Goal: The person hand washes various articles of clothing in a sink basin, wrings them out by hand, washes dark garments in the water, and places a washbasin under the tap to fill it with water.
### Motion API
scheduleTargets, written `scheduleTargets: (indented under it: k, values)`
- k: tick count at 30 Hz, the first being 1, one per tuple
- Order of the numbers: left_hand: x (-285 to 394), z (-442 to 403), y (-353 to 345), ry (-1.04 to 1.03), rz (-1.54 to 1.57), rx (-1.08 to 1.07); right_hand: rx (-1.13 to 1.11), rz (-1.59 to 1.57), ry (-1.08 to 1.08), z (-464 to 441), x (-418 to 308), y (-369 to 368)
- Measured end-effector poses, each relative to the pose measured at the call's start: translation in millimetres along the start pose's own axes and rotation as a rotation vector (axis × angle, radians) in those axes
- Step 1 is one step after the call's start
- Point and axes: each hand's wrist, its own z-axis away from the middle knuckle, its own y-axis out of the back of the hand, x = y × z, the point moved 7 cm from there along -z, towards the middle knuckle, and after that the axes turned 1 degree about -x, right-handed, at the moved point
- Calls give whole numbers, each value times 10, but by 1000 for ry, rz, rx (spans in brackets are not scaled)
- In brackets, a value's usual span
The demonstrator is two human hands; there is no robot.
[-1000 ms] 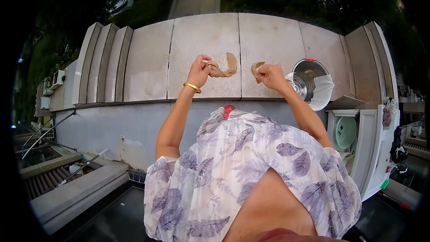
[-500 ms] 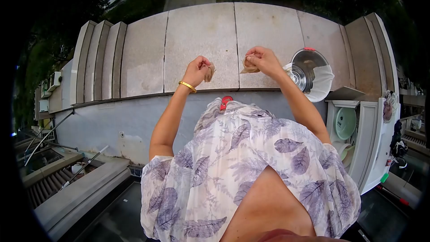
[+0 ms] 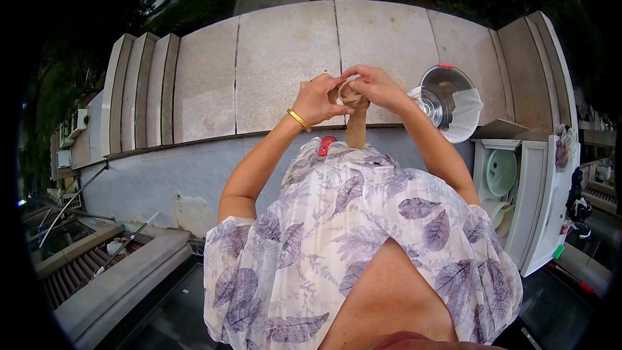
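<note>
A thin beige sock (image 3: 356,131) hangs from both hands, its foot part dangling down in front of my patterned dress. Its top is gathered into a round opening. My left hand (image 3: 319,99), with a gold bangle at the wrist, pinches the left side of that opening between thumb and fingers. On the opposite side my right hand (image 3: 378,89) grips the gathered rim, its thumb inside the opening. Whether a second beige piece is bunched in the fingers I cannot tell. Both hands are above the front part of a pale stone ledge (image 3: 285,58).
A metal bucket (image 3: 447,76) with a white liner over its rim stands on the ledge at right. Beside it is a white cabinet (image 3: 526,207) holding a green basin (image 3: 500,173). A red clothes peg-like item (image 3: 327,145) shows near the dress. Stone steps (image 3: 139,91) flank the left.
My hands, apart with bunched beige fabric in each, have come together. My left hand moved right, my right hand slightly left, and a length of the sock now hangs down.
</note>
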Motion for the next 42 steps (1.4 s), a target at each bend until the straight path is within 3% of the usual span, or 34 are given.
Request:
scheduleTargets:
  k: [5, 8, 12, 13, 16, 17, 20, 24, 29, 31, 37, 42]
  values:
    - [-180, -50, -194, 145, 93, -143, 90, 36, -87, 15, 115, 48]
    - [-323, -104, -79, 324, 279, -120, 409, 268, 45, 34, 156, 340]
    - [-478, -189, 183, 414, 511, -77, 507, 2, -153, 317, 353, 630]
    - [-553, -196, 241, 526, 629, -39, 494, -28, -205, 395, 518, 680]
    - [-1228, -26, -91, 750, 561, -100, 501, -32, -345, 824, 1094, 872]
    - [-1553, 41, -40, 729, 368, -38, 515, 4, -377, 931, 1293, 881]
    - [-1451, 80, 112, 858, 593, 5, 624, -15, -460, 1447, 1671, 983]
    - [-1476, -42, 448, 888, 495, -63, 685, 46, -555, 1914, 2335, 1035]
    - [-1670, -267, 939, 830, 487, -103, 744, 284, -505, 2102, 2453, 829]
    - [-1351, -351, 926, 801, 404, -95, 747, 453, -465, 2385, 2514, 915]
    - [-1304, -480, 1103, 748, 186, -58, 763, 558, -559, 2673, 2576, 691]
    - [-1482, -560, 909, 754, 127, -85, 792, 484, -593, 2932, 2883, 456]
